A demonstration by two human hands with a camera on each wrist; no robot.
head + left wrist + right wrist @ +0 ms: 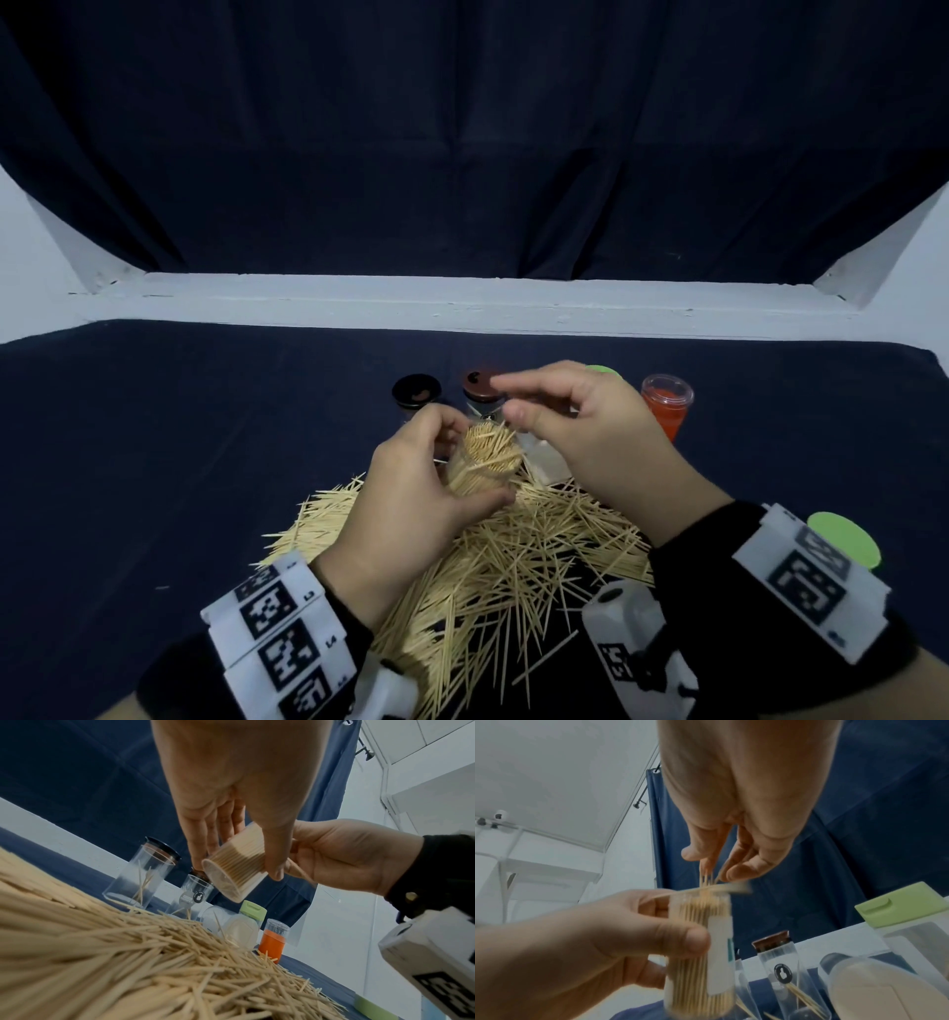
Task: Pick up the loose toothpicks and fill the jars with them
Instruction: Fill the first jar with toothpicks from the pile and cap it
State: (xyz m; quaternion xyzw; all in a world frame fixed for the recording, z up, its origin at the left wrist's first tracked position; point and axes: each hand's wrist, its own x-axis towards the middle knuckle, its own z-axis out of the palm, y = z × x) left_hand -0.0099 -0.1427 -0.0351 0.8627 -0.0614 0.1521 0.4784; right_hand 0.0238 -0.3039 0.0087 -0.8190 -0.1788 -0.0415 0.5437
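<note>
Held jar (480, 465): in my left hand (411, 506), above the loose toothpicks (493, 570), packed with toothpicks. My right hand (580, 426): just above and right of its mouth. Two lidded jars (417, 393) (481, 393): side by side behind it. Open jar (666, 406): far right of that row. Loose lid (845, 539): right of the pile, beside my right wrist.
</note>
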